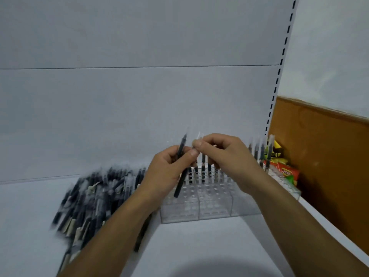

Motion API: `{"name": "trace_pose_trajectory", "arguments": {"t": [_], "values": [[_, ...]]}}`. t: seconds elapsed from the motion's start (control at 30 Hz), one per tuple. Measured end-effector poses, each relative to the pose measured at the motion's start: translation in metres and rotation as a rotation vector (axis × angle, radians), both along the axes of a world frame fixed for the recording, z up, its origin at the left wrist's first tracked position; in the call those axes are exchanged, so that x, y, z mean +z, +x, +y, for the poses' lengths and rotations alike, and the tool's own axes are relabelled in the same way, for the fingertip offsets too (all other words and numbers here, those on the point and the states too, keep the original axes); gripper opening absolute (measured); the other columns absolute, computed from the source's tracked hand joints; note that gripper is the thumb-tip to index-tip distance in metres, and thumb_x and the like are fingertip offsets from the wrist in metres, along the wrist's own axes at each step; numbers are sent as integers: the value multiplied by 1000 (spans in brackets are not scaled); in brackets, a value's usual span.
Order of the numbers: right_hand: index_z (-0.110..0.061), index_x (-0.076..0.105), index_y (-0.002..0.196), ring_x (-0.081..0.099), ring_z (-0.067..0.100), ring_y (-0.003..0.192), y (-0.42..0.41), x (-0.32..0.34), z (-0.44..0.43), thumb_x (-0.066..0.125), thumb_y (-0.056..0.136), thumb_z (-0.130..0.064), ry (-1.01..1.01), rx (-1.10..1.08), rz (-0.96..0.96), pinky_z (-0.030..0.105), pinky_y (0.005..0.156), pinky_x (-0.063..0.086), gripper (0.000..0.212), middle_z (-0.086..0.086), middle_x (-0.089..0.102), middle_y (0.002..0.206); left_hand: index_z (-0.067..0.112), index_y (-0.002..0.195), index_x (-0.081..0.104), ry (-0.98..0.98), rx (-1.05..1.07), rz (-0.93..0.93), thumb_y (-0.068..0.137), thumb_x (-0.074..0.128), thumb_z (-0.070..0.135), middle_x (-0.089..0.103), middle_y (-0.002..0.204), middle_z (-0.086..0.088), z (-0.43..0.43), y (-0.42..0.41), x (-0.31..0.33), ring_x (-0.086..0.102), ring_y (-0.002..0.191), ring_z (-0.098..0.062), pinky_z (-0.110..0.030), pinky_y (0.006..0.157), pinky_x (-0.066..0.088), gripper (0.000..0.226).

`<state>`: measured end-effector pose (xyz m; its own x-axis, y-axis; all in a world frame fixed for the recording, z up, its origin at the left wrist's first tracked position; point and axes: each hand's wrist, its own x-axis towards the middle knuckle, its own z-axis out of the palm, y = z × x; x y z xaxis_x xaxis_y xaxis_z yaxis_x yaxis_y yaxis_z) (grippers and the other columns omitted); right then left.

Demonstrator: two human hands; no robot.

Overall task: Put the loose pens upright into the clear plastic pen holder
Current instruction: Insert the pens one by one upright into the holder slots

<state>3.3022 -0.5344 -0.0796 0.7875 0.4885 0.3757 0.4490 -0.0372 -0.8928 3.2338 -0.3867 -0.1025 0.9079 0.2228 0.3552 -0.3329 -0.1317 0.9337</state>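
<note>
left hand (pixel 169 170) grips black pen (pixel 179 187) | right hand (pixel 225 156) pinches clear piece (pixel 198 136) | both above pen holder (pixel 211 208)

There is just one camera, and it sits on the person's head. It looks forward and a little down, out along both arms. The left hand (pixel 169 168) and the right hand (pixel 225 156) meet in the middle of the picture, close to the lens. The white shelf (pixel 199 246) fills the bottom and the white back wall (pixel 139 96) fills the top. The wide lens makes the sides lean, and the picture is a bit blurry.
</note>
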Motion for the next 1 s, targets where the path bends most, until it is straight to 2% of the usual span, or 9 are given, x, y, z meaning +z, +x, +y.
{"name": "trace_pose_trajectory", "arguments": {"t": [0.1, 0.13, 0.23, 0.33, 0.43, 0.57, 0.73, 0.9, 1.0], "values": [[-17, 73, 79, 58, 4, 60, -5, 4, 21, 70, 88, -30, 65, 23, 31, 15, 52, 45, 16, 1, 68, 75, 26, 83, 71, 106, 115, -22, 80, 60, 56, 64, 68, 4, 25, -8, -3, 55, 58, 1, -9, 53, 42, 32], [-17, 72, 80, 62, 5, 62, -5, 7, 26, 70, 89, -30, 96, -3, 30, 16, 53, 47, 15, 1, 71, 78, 28, 84, 71, 107, 159, -24, 84, 55, 59, 63, 69, 4, 34, -10, -4, 52, 57, -1, -10, 52, 41, 34], [-18, 69, 86, 68, 5, 64, 0, 10, 37, 67, 91, -31, 89, -169, -75, 15, 53, 48, 15, -6, 74, 80, 25, 92, 68, -143, 181, -39, 100, 43, 46, 64, 73, 6, 59, -13, -7, 49, 56, -6, -17, 48, 38, 33], [-19, 68, 87, 69, 4, 65, 3, 5, 49, 65, 92, -33, -57, -255, -220, 14, 55, 48, 15, -6, 72, 81, 22, 97, 63, -293, 135, -74, 104, 38, 34, 62, 69, 5, 68, -14, -11, 47, 54, -7, -19, 46, 36, 29], [-19, 67, 88, 68, 3, 64, 5, -3, 57, 64, 93, -34, -148, -284, -284, 16, 59, 50, 16, -7, 70, 79, 23, 98, 63, -277, 75, -85, 104, 38, 33, 62, 72, 5, 66, -14, -16, 47, 55, -8, -17, 48, 38, 27], [-20, 66, 86, 66, 8, 64, 6, -6, 64, 65, 92, -36, -231, -317, -372, 26, 65, 54, 16, -9, 68, 75, 22, 101, 62, -248, 37, -96, 103, 40, 31, 60, 73, 4, 64, -14, -18, 47, 57, -7, -16, 51, 39, 24], [-21, 68, 88, 66, 13, 75, 2, -12, 76, 65, 91, -38, -529, -200, -381, 38, 75, 56, 17, -8, 69, 79, 20, 109, 60, -183, 26, -85, 105, 38, 28, 60, 76, 5, 59, -15, -20, 47, 61, -6, -14, 55, 40, 24], [-29, 69, 87, 62, 1, 74, -1, -13, 69, 67, 89, -45, -546, -248, -380, 22, 66, 48, 16, -15, 67, 79, 24, 111, 65, -135, 42, -126, 102, 46, 24, 64, 78, 8, 57, -18, -22, 54, 67, -3, -13, 65, 46, 21], [-34, 71, 89, 59, -2, 68, -9, -13, 61, 63, 88, -47, -346, -304, -409, 17, 62, 44, 15, -17, 66, 75, 24, 108, 68, -110, 64, -123, 99, 53, 24, 67, 77, 10, 56, -17, -23, 56, 65, -1, -12, 64, 47, 18]]}}
